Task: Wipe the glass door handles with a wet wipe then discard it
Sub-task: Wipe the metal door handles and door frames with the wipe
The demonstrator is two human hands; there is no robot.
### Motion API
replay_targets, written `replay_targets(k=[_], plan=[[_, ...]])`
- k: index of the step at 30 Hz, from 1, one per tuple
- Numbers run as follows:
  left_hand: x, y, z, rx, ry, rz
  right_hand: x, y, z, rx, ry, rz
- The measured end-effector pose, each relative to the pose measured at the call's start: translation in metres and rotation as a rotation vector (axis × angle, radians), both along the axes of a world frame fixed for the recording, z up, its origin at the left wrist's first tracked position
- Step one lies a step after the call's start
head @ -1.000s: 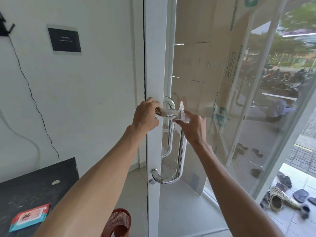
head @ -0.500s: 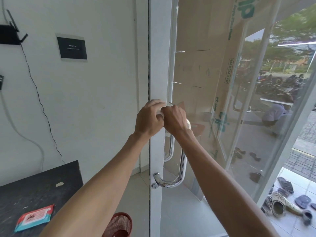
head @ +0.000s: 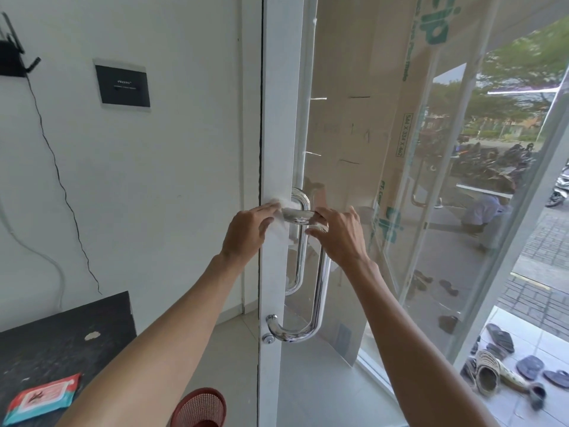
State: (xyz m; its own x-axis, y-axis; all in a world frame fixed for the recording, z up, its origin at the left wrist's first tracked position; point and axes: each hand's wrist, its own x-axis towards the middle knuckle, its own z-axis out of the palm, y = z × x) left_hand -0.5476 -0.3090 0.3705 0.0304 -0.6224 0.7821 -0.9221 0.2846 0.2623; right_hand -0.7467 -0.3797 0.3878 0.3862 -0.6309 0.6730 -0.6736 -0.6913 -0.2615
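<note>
At mid-frame, a polished chrome door handle (head: 320, 272) is mounted on the white frame of a glass door (head: 400, 180). It is a tubular bar: a horizontal top leg, a long vertical run, and a curved lower leg ending at a round mount above a lock cylinder (head: 268, 339). A second handle of like shape shows behind it, through the glass.

The left hand (head: 246, 232) presses a crumpled white wet wipe (head: 281, 208) against the top leg where it meets the frame; the fingers are extended and only loosely curled. The right hand (head: 338, 232) grips the top leg from the right, fingers partly curled around the tube.

At lower left, a wet-wipe packet (head: 40, 399) lies on a black table (head: 61, 334). A red mesh bin (head: 200, 408) stands at the bottom edge.
</note>
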Motion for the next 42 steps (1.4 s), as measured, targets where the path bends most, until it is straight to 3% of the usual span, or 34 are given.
replay_targets(k=[6,13,22,28,31,33,36,40,42], plan=[[-0.01,-0.002,-0.017,-0.08,0.081,-0.005,0.003,0.002,0.006,0.028,-0.051,-0.023],[-0.037,-0.003,-0.035,-0.035,-0.076,0.017,0.003,0.012,0.008,-0.003,-0.077,-0.041],[-0.048,-0.019,-0.008,0.161,0.228,0.035,0.007,0.011,0.01,0.026,-0.074,-0.056],[-0.067,-0.021,0.003,0.172,0.679,0.013,0.006,0.013,0.013,0.059,-0.068,-0.071],[-0.075,-0.027,0.008,0.101,1.058,-0.017,0.006,0.015,0.012,0.083,-0.077,-0.058],[-0.079,-0.026,0.013,0.016,1.361,-0.149,0.007,0.015,0.011,0.107,-0.093,-0.063],[-0.08,-0.018,0.021,-0.07,1.675,-0.297,0.006,0.016,0.011,0.104,-0.075,-0.081],[-0.067,-0.015,0.019,-0.032,1.972,-0.468,0.005,0.015,0.01,0.098,-0.062,-0.092],[-0.065,-0.013,0.016,-0.021,2.034,-0.517,0.006,0.014,0.008,0.094,-0.07,-0.098]])
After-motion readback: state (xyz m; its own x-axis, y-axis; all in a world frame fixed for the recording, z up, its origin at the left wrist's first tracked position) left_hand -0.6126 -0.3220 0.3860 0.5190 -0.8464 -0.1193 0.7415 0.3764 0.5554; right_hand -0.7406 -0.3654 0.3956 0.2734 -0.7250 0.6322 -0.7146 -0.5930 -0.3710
